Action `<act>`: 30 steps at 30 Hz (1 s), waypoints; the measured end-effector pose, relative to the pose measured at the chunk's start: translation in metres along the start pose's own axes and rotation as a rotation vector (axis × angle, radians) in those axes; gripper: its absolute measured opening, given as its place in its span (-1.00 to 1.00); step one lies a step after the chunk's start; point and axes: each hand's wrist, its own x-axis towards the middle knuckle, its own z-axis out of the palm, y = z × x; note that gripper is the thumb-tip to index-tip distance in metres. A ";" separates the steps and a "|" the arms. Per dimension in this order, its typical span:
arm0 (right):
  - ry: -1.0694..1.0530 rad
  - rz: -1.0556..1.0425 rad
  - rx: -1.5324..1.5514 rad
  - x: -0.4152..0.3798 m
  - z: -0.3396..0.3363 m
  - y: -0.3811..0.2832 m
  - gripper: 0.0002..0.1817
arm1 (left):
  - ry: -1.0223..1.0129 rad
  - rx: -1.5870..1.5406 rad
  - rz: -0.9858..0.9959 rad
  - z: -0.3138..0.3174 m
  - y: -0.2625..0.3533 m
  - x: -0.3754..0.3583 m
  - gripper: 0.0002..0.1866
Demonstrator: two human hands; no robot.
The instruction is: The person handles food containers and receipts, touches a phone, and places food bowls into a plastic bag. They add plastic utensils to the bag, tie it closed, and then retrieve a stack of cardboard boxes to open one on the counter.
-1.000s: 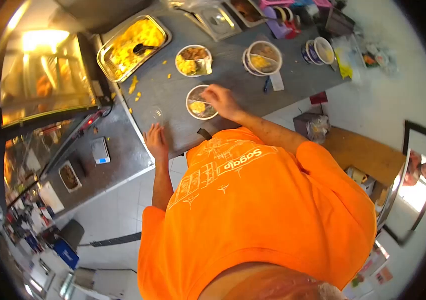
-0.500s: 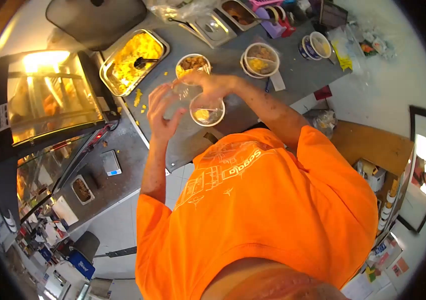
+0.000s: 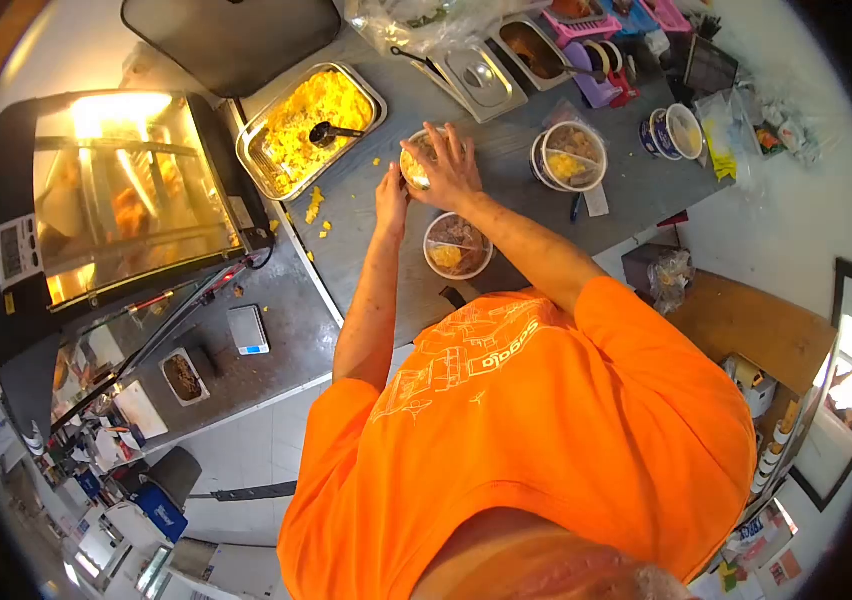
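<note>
A round white bowl of food (image 3: 412,172) sits on the grey counter, mostly covered by my hands. Over its top lies my right hand (image 3: 448,168), fingers stretched and spread. My left hand (image 3: 392,200) grips the bowl's left side near the rim, fingers close together. Closer to my body stands a second round bowl (image 3: 458,246), its dividers separating brown meat from a yellow portion. Whether a clear lid is under my right palm is hidden. Beyond my left hand, a metal tray (image 3: 291,130) holds yellow scrambled food and a black serving spoon (image 3: 331,133).
Stacked bowls (image 3: 571,158) with a clear cover stand to the right, near blue-white tubs (image 3: 681,133). Metal pans (image 3: 483,78) line the back. A lit warming cabinet (image 3: 126,200) and a small scale (image 3: 247,330) are at left. Yellow crumbs (image 3: 315,205) lie by the tray.
Both hands, earlier apart above the bowls with a clear film or lid near them, have moved forward onto the far bowl. The near bowl is now uncovered by the hands. The view has shifted.
</note>
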 end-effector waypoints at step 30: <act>0.037 -0.082 0.370 0.018 -0.009 0.038 -0.23 | 0.146 0.805 0.583 0.016 0.013 0.026 -0.52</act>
